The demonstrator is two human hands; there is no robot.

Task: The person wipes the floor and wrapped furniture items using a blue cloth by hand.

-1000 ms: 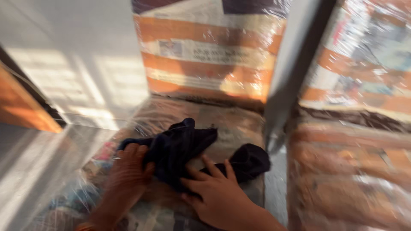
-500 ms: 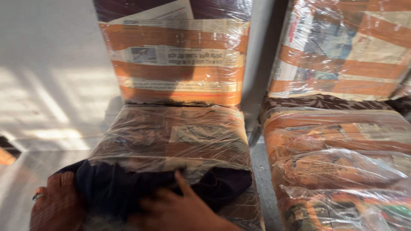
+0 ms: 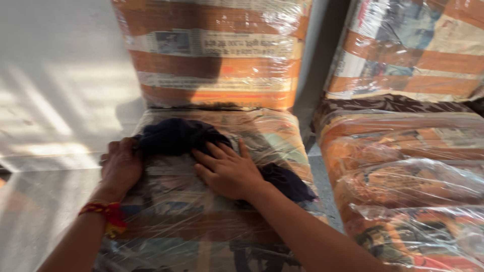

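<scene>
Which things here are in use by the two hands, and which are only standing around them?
In use:
- left hand and right hand, both on the dark blue crumpled cloth
- plastic-wrapped chair seat covered in newspaper, under the cloth

Only around:
- second plastic-wrapped chair to the right
- red thread band on the left wrist
- pale wall

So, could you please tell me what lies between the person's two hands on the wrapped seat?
In the head view, the dark cloth bunches between the left hand and right hand, with plastic-wrapped seat showing below it.
</scene>
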